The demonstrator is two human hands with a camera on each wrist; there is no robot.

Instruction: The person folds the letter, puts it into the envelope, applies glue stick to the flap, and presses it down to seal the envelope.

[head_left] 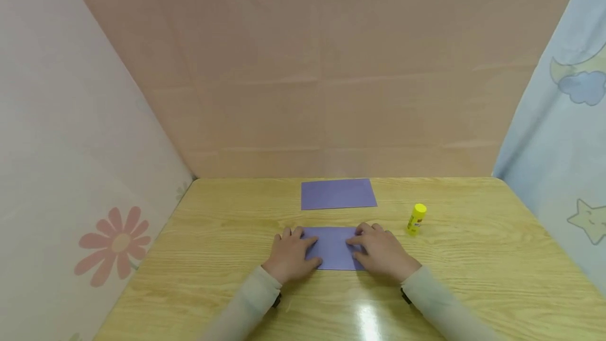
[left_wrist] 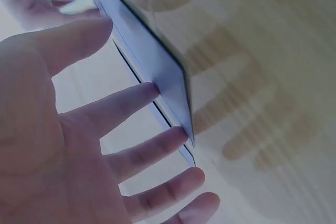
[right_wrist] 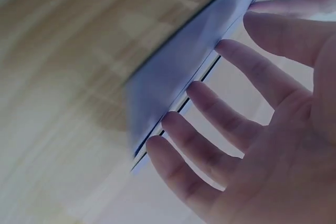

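Observation:
A purple sheet of paper [head_left: 335,249] lies flat on the table between both hands. My left hand [head_left: 291,258] rests on its left side, fingers spread, with the thumb near the lower edge. On the right side, my right hand [head_left: 382,252] touches the sheet in the same way, its fingers over the edge and pointing inward. In the left wrist view the fingertips [left_wrist: 151,88] meet the sheet's side with the fingers apart. The right wrist view shows slightly bent, spread fingers [right_wrist: 210,103] along the sheet [right_wrist: 178,59]. Both hands cover its side edges.
Behind the hands, near the table's back edge, lies a second purple sheet [head_left: 338,194]. A yellow glue stick [head_left: 416,219] stands upright to the right, beyond the right hand. The wooden table [head_left: 218,236] is bordered by hanging cloths on the left, back and right.

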